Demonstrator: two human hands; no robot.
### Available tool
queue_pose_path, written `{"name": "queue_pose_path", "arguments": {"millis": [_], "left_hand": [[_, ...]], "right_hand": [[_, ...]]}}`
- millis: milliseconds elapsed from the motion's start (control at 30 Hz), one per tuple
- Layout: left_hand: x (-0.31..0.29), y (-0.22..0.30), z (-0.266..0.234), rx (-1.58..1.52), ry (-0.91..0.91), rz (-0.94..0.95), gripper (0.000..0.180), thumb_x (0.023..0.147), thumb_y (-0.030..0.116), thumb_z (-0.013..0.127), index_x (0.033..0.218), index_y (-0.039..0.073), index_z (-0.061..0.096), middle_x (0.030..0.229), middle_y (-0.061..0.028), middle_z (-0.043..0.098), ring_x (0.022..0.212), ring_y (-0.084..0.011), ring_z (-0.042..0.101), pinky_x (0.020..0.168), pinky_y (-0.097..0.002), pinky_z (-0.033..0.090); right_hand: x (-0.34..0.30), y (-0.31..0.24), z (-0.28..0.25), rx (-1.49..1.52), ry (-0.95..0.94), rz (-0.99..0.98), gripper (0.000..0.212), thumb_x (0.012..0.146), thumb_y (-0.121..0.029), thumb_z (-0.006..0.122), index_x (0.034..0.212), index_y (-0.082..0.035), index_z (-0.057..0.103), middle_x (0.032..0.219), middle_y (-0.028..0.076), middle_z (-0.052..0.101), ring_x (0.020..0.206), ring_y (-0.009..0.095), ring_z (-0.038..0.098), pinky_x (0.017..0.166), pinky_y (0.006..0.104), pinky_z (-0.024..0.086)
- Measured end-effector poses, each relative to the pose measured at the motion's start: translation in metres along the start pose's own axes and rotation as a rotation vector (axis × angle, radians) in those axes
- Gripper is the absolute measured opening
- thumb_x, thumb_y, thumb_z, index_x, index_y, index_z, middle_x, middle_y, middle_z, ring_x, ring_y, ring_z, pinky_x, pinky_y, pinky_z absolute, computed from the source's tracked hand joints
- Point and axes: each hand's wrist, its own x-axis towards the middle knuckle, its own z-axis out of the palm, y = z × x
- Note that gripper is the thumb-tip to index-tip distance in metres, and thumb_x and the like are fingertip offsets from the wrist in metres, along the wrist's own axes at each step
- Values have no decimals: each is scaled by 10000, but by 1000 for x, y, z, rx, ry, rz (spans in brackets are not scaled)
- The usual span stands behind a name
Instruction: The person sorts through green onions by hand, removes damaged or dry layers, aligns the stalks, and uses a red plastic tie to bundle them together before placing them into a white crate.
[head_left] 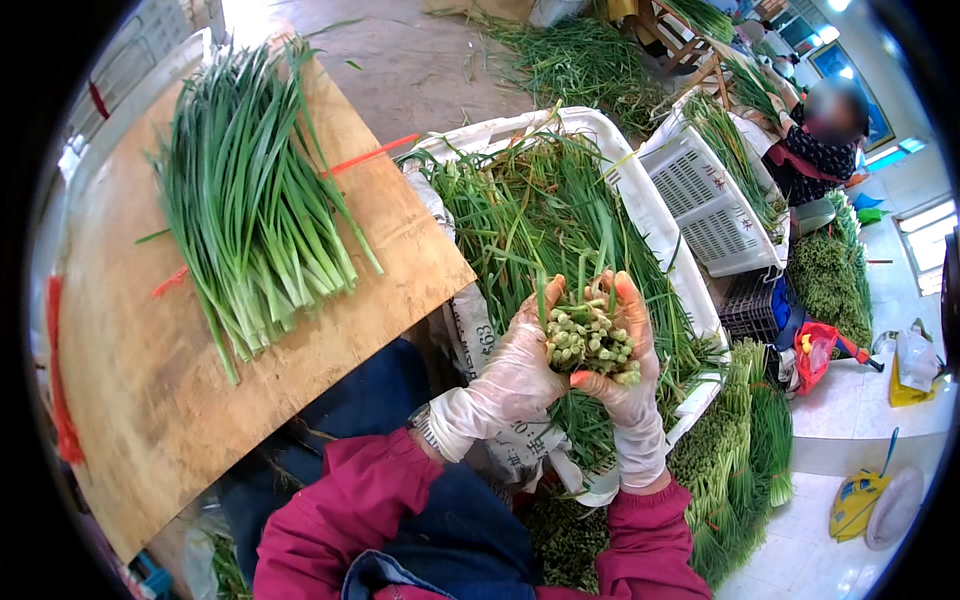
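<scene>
Both my hands wear thin whitish gloves and cup one bunch of chives (590, 335) between them. Its pale green stem ends face up towards me in a round cluster. My left hand (525, 360) wraps it from the left side. On the other side my right hand (632, 345) closes round it, thumb across the lower front. The bunch is over a white plastic crate (655, 245) heaped with loose green leaves (540, 200). On the wooden board (400, 250) to my left lies a larger pile of long chives (255, 190), stem ends towards me. A red strip (370, 155) runs beneath that pile.
Stacked bundles of chives (725, 450) stand on the floor to the right of the crate. Beyond are a white slatted basket (705, 190), a red plastic bag (815, 355) and another person (815, 140) beside more greens. Cut leaves (580, 65) litter the floor ahead.
</scene>
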Motion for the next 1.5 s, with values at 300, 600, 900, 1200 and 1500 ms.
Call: {"name": "queue_pose_path", "arguments": {"millis": [300, 600, 900, 1200, 1500], "left_hand": [[-49, -3, 29, 2381, -69, 358, 711, 583, 150, 655, 1177, -47, 317, 1034, -237, 485, 930, -364, 510, 792, -382, 421], [-105, 8, -7, 1822, 46, 511, 400, 699, -12, 485, 1097, -14, 448, 962, -158, 555, 887, -252, 556, 765, -311, 455], [-150, -22, -19, 466, 279, -220, 623, 793, 548, 444, 1156, 41, 435, 1059, -146, 539, 956, -289, 542, 804, -437, 457], [-261, 2, 60, 226, -53, 162, 423, 781, 270, 542, 1107, 22, 436, 899, -83, 541, 749, -186, 556, 683, -309, 488], [-462, -21, 65, 804, 295, 1317, 436, 681, 118, 567, 1084, -4, 452, 908, -91, 552, 743, -185, 561, 685, -293, 479]], "right_hand": [[-26, -21, -5, -198, -17, -53, 865, 507, -253, 819, 1208, 20, 393, 1157, 149, 484, 1061, 225, 482, 905, 312, 373], [-58, -26, 20, -481, -21, -329, 462, 558, -93, 755, 949, 12, 532, 873, 117, 580, 761, 217, 569, 687, 296, 453], [-95, -55, 68, -771, -70, -486, 479, 565, -182, 712, 978, -20, 532, 867, 102, 576, 769, 261, 564, 692, 351, 445], [-72, -176, 143, -657, -112, -1379, 345, 673, -193, 502, 902, 58, 559, 863, 166, 555, 798, 299, 554, 721, 453, 436], [-114, -181, 290, 136, -791, -1413, 427, 682, -189, 577, 1039, 27, 488, 976, 165, 521, 937, 298, 489, 815, 428, 398]]}}
